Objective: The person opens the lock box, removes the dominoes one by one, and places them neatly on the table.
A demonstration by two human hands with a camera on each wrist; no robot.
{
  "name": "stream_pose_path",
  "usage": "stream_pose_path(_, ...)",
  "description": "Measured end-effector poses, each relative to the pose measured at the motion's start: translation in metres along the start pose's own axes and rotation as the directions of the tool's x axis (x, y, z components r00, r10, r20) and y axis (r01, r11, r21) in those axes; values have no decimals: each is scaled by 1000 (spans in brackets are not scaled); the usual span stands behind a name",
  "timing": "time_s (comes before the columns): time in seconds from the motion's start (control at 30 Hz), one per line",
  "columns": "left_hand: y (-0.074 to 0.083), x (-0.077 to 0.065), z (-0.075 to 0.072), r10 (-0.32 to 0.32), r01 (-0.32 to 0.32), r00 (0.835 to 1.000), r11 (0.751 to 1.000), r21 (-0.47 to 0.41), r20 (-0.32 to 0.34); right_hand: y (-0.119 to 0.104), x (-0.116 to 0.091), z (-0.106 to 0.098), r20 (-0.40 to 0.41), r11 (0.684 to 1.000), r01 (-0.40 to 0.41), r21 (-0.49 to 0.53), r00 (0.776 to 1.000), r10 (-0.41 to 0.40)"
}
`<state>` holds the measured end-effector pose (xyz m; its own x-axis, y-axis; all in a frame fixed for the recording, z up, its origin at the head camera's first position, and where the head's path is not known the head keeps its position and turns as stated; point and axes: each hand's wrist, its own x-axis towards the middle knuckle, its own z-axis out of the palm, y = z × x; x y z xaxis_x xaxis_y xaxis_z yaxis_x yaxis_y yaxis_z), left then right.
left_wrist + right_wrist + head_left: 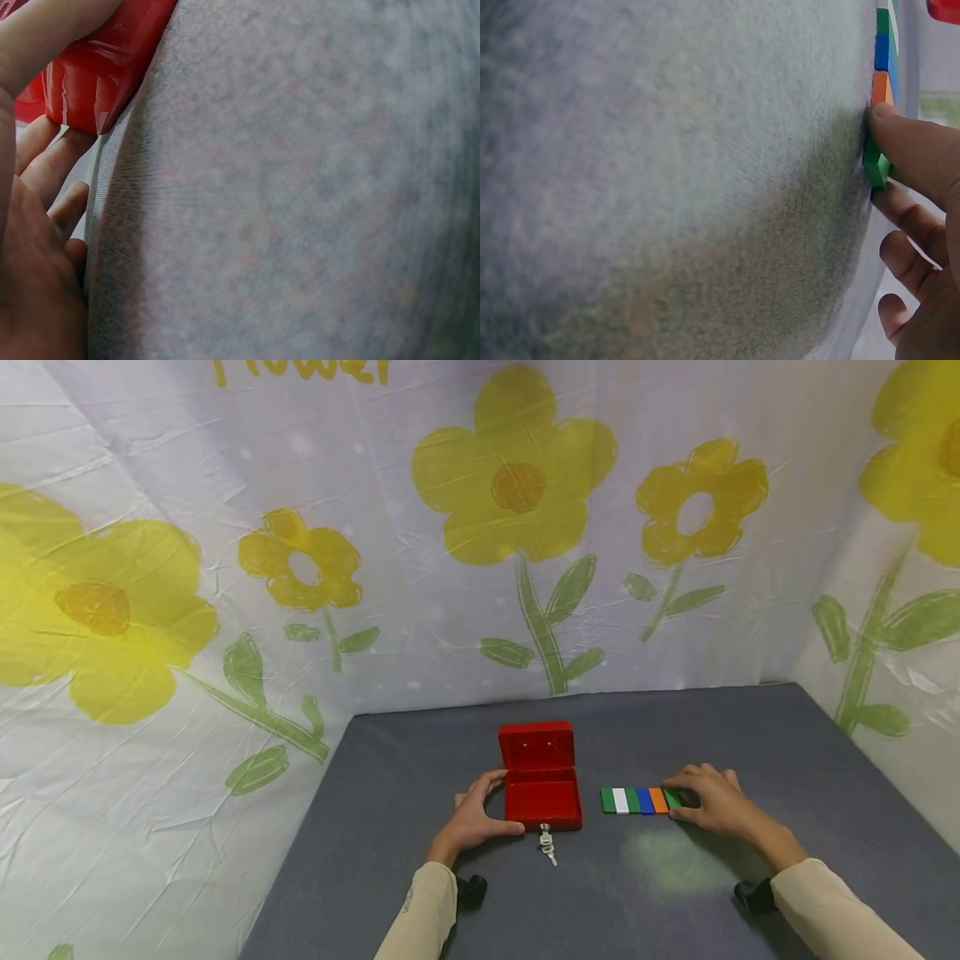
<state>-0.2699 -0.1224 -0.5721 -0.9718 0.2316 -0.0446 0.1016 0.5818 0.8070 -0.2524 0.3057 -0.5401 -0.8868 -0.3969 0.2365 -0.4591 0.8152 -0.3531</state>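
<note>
A small red metal cash box (540, 794) (90, 82) stands on the table with its lid raised and its inside bare. My left hand (474, 818) (37, 262) grips its left side, thumb along the front corner and fingers farther back. From the front lock hangs a pair of keys (548, 845). To the right of the box lies a row of flat coloured tiles: green, white (620, 801), green, blue (646, 801), orange (658, 801) and green. My right hand (716, 800) (934, 169) pinches the green tile (672, 798) (875, 165) at the right end between thumb and fingers.
The dark grey table (600, 902) reaches back to a white cloth wall (420, 660) printed with yellow flowers. Black wrist straps (471, 892) sit at both cuffs.
</note>
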Motion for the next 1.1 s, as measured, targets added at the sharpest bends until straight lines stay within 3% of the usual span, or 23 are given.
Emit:
stream_pose_path(0.3, 2, -3, -1, -9, 9, 1000, 1000, -13, -11, -2, 3, 0, 39, 1000, -3, -3, 999, 3)
stream_pose_path(0.57, -1, -4, 0, -5, 5, 1000, 1000, -8, -4, -2, 4, -1, 21, 1000, -4, 23, 1000, 3)
stream_pose_path(0.93, -3, -8, -2, 53, -52, 998, 998, -20, 34, -9, 4, 2, -136, 994, 52, 92, 990, -39)
stream_pose_path(1.1, -10, -17, -7, 121, -114, 990, 989, -92, 72, -12, 1, 1, -208, 998, -29, 48, 977, 39)
